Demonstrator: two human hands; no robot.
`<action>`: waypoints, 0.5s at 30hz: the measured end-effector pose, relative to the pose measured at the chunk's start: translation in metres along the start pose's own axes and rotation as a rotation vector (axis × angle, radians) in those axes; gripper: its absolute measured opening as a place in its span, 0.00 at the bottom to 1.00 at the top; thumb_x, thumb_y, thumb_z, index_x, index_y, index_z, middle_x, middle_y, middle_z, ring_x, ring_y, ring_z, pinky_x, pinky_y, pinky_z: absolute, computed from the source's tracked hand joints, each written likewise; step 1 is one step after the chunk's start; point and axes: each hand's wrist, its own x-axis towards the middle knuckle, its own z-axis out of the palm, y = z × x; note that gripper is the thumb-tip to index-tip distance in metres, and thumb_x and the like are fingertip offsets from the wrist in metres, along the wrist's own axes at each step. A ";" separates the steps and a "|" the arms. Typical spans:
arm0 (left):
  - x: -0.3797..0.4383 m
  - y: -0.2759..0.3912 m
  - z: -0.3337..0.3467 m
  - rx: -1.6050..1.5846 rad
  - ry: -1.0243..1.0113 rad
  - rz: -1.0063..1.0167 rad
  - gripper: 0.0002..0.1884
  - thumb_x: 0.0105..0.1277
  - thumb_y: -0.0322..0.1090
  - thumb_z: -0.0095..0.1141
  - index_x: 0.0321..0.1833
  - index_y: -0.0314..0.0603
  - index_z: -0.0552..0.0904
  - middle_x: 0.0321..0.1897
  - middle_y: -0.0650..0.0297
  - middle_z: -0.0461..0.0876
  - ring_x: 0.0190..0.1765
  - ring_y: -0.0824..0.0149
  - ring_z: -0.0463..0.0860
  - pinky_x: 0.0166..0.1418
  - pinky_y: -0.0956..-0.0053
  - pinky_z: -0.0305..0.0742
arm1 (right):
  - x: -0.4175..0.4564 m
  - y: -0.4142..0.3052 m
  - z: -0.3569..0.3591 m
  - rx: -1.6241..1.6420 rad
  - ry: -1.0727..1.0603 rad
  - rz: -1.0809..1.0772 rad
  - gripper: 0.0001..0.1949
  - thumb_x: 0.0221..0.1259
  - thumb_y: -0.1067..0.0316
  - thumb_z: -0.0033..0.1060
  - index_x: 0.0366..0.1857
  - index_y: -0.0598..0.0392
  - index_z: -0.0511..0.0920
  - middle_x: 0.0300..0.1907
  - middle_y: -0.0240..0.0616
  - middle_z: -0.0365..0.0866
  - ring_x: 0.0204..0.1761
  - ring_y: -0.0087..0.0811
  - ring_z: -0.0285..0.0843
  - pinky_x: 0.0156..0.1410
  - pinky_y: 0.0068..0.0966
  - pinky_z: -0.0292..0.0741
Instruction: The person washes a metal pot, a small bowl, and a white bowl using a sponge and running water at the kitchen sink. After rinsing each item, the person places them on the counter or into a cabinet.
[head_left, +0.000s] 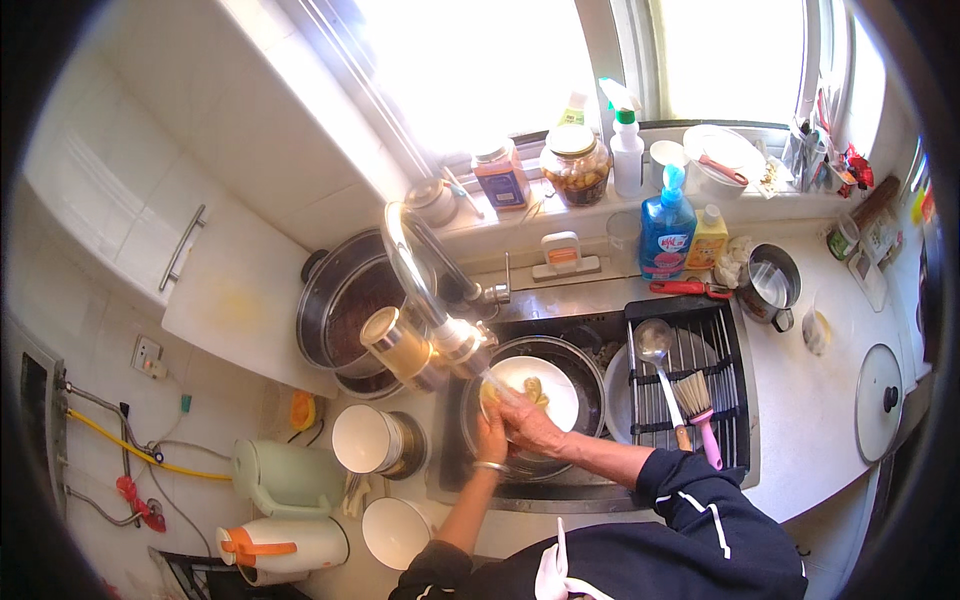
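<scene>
My left hand (492, 439) and my right hand (534, 429) are close together under the running faucet (461, 349). Between their fingers is a pale yellow, knobbly piece (491, 391) that looks like ginger root, partly covered by the hands. Beneath them a white bowl (564, 412) holds another yellowish piece (534, 390) of the same look. That bowl rests inside a round metal pan (592, 360) in the sink. A bracelet circles my left wrist.
A cylindrical water filter (397, 341) juts from the faucet. Right of the hands, a drain rack (720, 360) carries a metal ladle (656, 345) and a pink-handled brush (701, 412). White bowls (364, 439) and a green kettle (285, 476) stand left. Bottles, including blue detergent (666, 232), line the back.
</scene>
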 end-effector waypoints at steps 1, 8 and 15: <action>-0.004 0.004 -0.002 0.041 -0.006 -0.024 0.25 0.66 0.54 0.35 0.45 0.34 0.67 0.30 0.55 0.74 0.23 0.66 0.76 0.19 0.76 0.70 | -0.001 -0.008 -0.002 0.113 -0.080 0.074 0.21 0.47 0.77 0.48 0.50 0.53 0.70 0.47 0.49 0.71 0.54 0.48 0.65 0.57 0.36 0.64; -0.010 -0.035 -0.020 -0.140 0.107 -0.210 0.23 0.67 0.50 0.34 0.46 0.34 0.70 0.33 0.57 0.76 0.28 0.67 0.77 0.25 0.76 0.70 | -0.052 0.018 -0.033 0.118 -0.604 -0.150 0.24 0.48 0.78 0.45 0.53 0.48 0.69 0.54 0.49 0.67 0.58 0.46 0.63 0.62 0.33 0.61; -0.011 -0.042 -0.034 0.144 0.049 -0.318 0.27 0.66 0.52 0.35 0.43 0.27 0.74 0.38 0.47 0.78 0.36 0.57 0.78 0.42 0.64 0.71 | -0.055 0.038 -0.041 -0.185 -0.504 -0.203 0.27 0.44 0.77 0.51 0.54 0.47 0.68 0.54 0.42 0.66 0.58 0.45 0.61 0.62 0.33 0.63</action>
